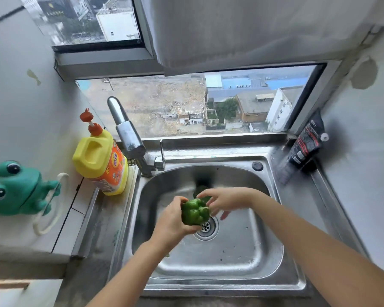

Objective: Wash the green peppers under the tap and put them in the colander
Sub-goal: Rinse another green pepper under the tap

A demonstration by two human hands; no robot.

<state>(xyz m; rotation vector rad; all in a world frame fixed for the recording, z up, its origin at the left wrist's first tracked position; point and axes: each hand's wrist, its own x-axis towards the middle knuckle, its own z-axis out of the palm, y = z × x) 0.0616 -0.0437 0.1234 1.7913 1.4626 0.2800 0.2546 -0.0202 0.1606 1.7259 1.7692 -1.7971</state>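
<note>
My left hand (pixel 172 220) cups a green pepper (pixel 195 212) over the sink (pixel 242 258) drain, so rinse water falls away; my right hand (pixel 225 199) pinches its top, steadying it.

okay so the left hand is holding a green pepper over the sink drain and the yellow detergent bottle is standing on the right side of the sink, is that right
Not quite. The head view shows the yellow detergent bottle on the left side of the sink, beside the tap. The left hand does hold a green pepper over the drain.
</note>
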